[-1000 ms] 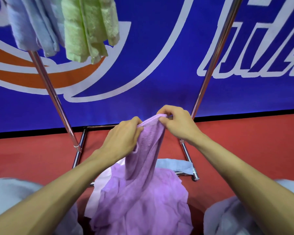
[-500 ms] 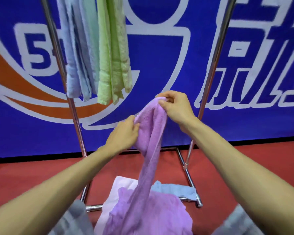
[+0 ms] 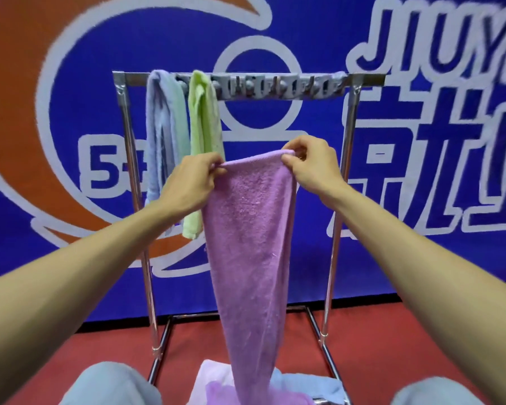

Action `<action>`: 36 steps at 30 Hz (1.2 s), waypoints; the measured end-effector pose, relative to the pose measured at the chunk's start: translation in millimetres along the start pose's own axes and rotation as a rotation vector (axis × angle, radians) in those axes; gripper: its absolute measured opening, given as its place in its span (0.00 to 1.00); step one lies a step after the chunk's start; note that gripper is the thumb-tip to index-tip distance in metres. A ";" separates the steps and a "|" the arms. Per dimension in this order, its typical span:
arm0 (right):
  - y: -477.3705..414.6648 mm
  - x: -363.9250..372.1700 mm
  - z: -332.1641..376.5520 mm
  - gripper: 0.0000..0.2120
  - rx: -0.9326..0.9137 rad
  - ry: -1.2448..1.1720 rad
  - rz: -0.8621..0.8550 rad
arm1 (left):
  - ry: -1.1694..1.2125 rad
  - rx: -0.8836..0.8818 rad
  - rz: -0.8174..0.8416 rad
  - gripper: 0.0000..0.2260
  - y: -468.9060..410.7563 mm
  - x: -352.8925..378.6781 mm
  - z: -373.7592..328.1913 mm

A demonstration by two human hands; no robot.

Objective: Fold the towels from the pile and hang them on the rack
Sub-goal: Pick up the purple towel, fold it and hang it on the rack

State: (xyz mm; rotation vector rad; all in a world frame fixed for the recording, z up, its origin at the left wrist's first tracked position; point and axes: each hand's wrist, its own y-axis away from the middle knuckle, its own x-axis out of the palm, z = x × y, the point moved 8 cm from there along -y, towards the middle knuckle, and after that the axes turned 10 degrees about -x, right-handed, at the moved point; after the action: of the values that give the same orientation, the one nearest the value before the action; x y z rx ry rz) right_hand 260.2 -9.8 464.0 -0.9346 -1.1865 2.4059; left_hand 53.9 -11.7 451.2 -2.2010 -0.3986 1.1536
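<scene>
A blue printed fabric banner (image 3: 406,244) with orange and white graphics backs a chrome tubular metal rack (image 3: 368,79), whose top bar carries a folded pale blue terry towel (image 3: 161,135) and, just beside it, a folded lime-green terry towel (image 3: 203,121). In front of the rack hangs a long purple terry towel (image 3: 251,244) with a nubby pile, its top edge rolled and taut, narrowing downward to a crumpled pile of white, purple and blue towels (image 3: 304,385) on the red floor. The left hand (image 3: 192,182) and right hand (image 3: 313,168) each pinch one top corner, fingers curled tight against thumbs.
</scene>
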 end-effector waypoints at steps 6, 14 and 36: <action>1.0 -6.7 3.7 0.07 -0.036 0.089 0.021 | 0.002 0.034 -0.016 0.09 -3.4 -4.7 -7.2; 58.6 46.0 -79.3 0.04 0.200 0.003 0.209 | 0.043 -0.044 0.205 0.07 30.9 92.5 40.1; 228.5 184.9 -213.7 0.04 0.564 -0.220 0.468 | 0.513 -0.862 0.387 0.07 171.7 295.0 166.0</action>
State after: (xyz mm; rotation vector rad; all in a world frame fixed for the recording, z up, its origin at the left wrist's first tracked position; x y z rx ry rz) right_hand 269.7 72.9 110.3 -0.8358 -0.2980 3.0284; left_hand 84.3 73.1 82.6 -3.3262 -0.2731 0.5666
